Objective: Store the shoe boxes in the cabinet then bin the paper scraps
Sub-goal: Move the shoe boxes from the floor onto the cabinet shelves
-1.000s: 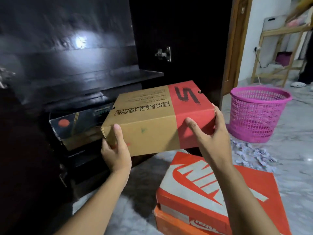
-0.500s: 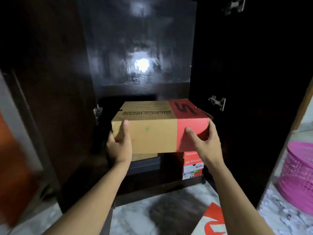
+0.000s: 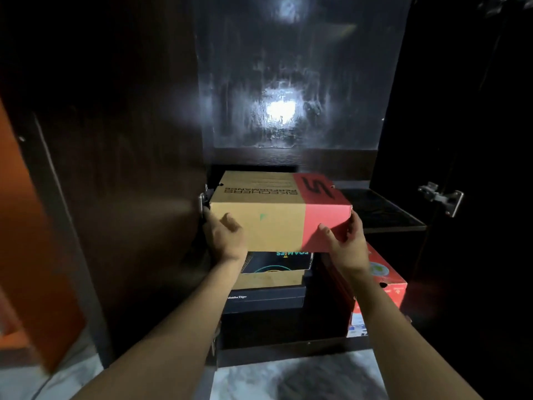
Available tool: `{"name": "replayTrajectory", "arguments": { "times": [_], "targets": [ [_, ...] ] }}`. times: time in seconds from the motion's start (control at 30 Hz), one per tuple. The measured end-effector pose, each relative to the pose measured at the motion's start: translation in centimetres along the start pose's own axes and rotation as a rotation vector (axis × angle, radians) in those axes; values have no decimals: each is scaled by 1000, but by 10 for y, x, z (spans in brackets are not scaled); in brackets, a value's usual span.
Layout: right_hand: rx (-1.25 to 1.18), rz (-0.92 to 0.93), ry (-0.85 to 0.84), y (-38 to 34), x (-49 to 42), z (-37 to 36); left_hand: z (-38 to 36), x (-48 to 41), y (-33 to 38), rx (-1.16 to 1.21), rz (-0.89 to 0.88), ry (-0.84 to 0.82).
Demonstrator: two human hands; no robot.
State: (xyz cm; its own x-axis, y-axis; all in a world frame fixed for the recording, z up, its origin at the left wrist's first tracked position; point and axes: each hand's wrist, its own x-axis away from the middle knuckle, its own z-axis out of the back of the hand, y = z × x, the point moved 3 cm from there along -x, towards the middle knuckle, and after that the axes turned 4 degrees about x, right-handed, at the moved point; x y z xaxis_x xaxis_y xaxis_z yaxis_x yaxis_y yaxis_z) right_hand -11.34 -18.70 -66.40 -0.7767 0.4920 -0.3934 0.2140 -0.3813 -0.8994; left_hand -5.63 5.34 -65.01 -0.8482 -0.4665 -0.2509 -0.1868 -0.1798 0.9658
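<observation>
- Tan cardboard with a red right end: that is the shoe box (image 3: 277,223) you hold, lid up and level, with its printed lettering upside down to you.
- It sits in the left half of the opening of the dark cabinet (image 3: 129,168), at about the height of the shelf (image 3: 383,210). Its left end is just beside the left hinge (image 3: 202,202).
- Your left hand (image 3: 223,238) grips the box's lower left corner, thumb laid on the tan front face and fingers hidden round the end.
- Your right hand (image 3: 346,246) grips the lower right corner, thumb on the red front face and fingers wrapped round the right end.
- Under the box, in the lower compartment, stands a stack: a black box with teal print (image 3: 277,262), a plain tan box (image 3: 268,280) and a dark box with white lettering (image 3: 265,298).
- Whether your box touches the top of that stack cannot be told.
- A red box (image 3: 383,272) stands at the right side of the same compartment, partly behind your right wrist.
- The right door's hinge (image 3: 441,197) shows beside the shelf's right edge.
- The glossy back panel (image 3: 281,111) shows a bright reflection.
- Pale marbled floor (image 3: 288,379) lies at the cabinet's front edge.
</observation>
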Motion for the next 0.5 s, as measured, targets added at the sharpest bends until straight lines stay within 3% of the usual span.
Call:
{"name": "replayTrajectory", "arguments": {
  "times": [0.1,0.2,0.27,0.5],
  "targets": [
    [53,-37,65,6,-16,-13,-10,20,1,-142,-151,20],
    [186,-36,154,8,-12,-23,-21,42,-3,-361,-467,11],
    [236,-13,184,13,-8,-32,-29,34,-6,-509,-586,-38],
    [438,15,119,22,-43,-60,-58,-29,-9,-686,-436,-202]
  ]
}}
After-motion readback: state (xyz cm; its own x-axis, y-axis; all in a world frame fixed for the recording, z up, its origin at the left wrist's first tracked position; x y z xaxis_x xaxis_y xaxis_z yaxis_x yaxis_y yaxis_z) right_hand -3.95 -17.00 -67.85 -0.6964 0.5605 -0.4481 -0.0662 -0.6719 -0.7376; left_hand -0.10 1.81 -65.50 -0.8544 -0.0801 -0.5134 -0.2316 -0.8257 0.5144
